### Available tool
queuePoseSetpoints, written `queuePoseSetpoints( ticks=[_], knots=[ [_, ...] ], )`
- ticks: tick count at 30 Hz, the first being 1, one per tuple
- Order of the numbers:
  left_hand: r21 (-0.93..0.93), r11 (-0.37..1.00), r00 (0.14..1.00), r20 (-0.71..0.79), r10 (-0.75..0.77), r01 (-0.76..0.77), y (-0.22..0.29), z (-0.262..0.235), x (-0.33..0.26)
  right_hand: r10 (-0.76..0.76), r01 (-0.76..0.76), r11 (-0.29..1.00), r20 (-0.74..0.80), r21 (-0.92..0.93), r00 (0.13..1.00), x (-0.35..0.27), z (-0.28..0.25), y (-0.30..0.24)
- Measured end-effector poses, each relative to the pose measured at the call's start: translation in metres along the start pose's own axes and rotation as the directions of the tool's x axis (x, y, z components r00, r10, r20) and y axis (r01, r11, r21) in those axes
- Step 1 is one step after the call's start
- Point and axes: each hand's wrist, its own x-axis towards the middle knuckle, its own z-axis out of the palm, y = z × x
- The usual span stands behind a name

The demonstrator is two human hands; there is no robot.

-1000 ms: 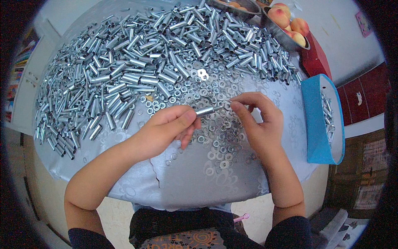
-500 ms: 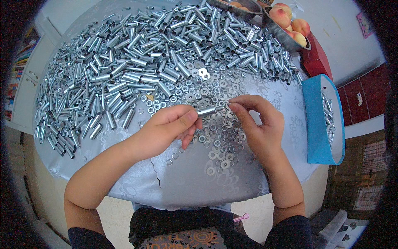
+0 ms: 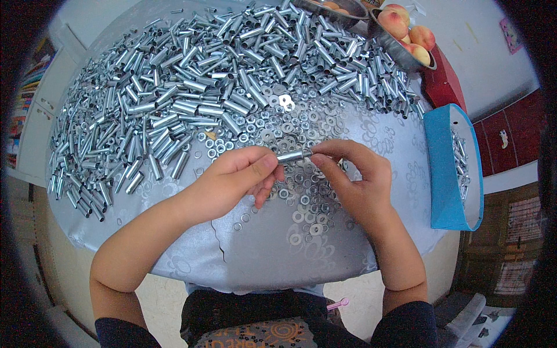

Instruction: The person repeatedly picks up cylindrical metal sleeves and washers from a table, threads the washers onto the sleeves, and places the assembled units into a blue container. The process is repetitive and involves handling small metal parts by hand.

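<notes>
While the left hand (image 3: 232,182) stayed clamped on 1 tube (image 3: 290,156), the right hand (image 3: 354,182) had pinched its 3 o'clock end, seemingly fitting a washer.

The tube (image 3: 291,155) between my left hand (image 3: 235,181) and right hand (image 3: 354,180) is bright, smooth metal with a silvery, plated look. The heap of tubes (image 3: 191,98) across my worktop (image 3: 272,255) has the same shiny metal finish, catching light along each barrel. The washers (image 3: 304,203) look like flat, polished metal too, a little duller. The worktop is covered by a silver-grey cloth with a satin sheen and a faint woven floral pattern, creased near the front edge. The blue bin (image 3: 444,168) looks like matt plastic. The bowl (image 3: 400,49) of peaches (image 3: 406,26) is glossy metal; the peaches look soft and matt.
</notes>
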Motion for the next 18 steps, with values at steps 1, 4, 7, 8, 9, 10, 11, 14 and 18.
queuePoseSetpoints(
  ticks=[1,4,7,8,9,10,11,14,18],
  knots=[
    [-0.008,1.0,1.0,-0.003,-0.001,0.001,0.0005,0.0002,-0.0001,-0.002,0.002,1.0,0.002,-0.007,1.0,0.0002,-0.0002,-0.0008],
    [-0.02,1.0,1.0,-0.015,0.004,-0.004,-0.0012,-0.0001,0.0,-0.026,0.026,0.999,-0.021,0.036,0.999,-0.0001,0.0016,0.002],
    [0.045,0.999,0.999,0.032,0.0,-0.001,0.0005,-0.0027,-0.0002,0.015,-0.021,0.988,0.04,0.156,0.999,0.0003,0.0004,0.0035],
    [0.022,1.0,0.999,0.037,-0.002,0.001,0.0002,-0.0026,-0.0003,0.014,-0.025,0.984,0.066,0.175,0.998,0.0003,0.0001,0.0044],
    [0.0,1.0,0.999,0.041,-0.004,0.004,-0.0006,-0.0023,-0.0006,0.012,-0.03,0.981,0.092,0.194,0.996,0.0002,0.0001,0.0056],
    [-0.023,1.0,0.999,0.044,-0.006,0.007,-0.0016,-0.0024,-0.0007,0.01,-0.035,0.976,0.119,0.213,0.993,0.0001,0.0004,0.0065],
    [-0.045,0.999,0.999,0.033,-0.019,0.02,-0.0027,-0.0029,-0.0004,-0.016,-0.014,0.974,0.131,0.224,0.991,0.0001,0.0008,0.0067],
    [-0.138,0.989,0.998,0.01,-0.056,0.057,-0.0043,-0.004,-0.0006,-0.1,0.063,0.97,0.147,0.236,0.984,0.0006,0.002,0.0053],
    [-0.334,0.941,0.998,0.008,-0.064,0.063,-0.0019,-0.0056,0.0022,-0.038,0.019,0.979,0.09,0.201,0.995,0.0011,-0.002,0.0013]
  ],
)
